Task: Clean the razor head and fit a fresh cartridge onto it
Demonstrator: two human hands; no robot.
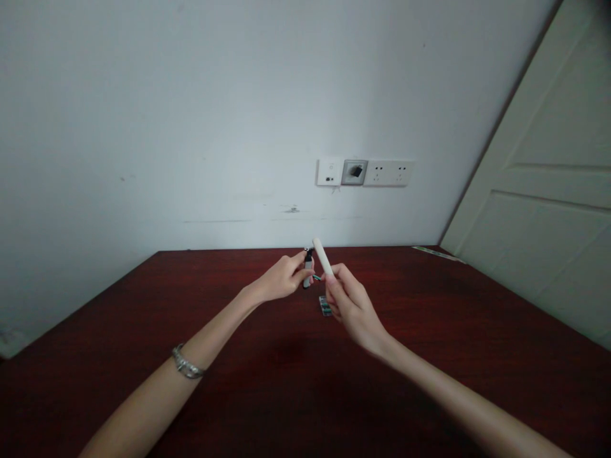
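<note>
My left hand (286, 277) is closed around a small dark and silver object (308, 264), which looks like a lighter, held upright over the dark red table (238, 356). My right hand (351, 304) is closed on a white stick-shaped object (323, 256) that tilts up and to the left, its tip close to the top of the small object. Both hands meet above the middle of the table. A small greenish packet (325, 306) lies on the table just under my right hand, partly hidden by it. A silver bracelet (187, 365) sits on my left wrist.
A white wall rises behind the table, with a row of wall sockets (365, 172) above the far edge. A pale door (548, 210) stands at the right. A thin light strip (436, 253) lies at the table's far right corner.
</note>
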